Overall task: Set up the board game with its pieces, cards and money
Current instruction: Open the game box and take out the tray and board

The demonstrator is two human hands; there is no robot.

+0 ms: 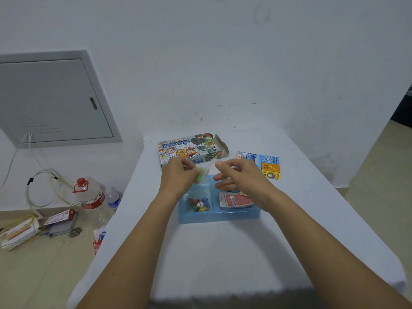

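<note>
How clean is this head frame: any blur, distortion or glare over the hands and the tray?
Head view: even, soft light, no glare; wide-angle bending at the edges; the left hand and right hand are slightly motion-blurred, as is the clear bag between them; the blue tray is fairly sharp.

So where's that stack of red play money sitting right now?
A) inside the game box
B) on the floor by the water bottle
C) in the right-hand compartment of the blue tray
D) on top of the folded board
C: the red play money lies in the right-hand compartment of the blue tray, beside the compartment holding the coloured pieces.
</note>
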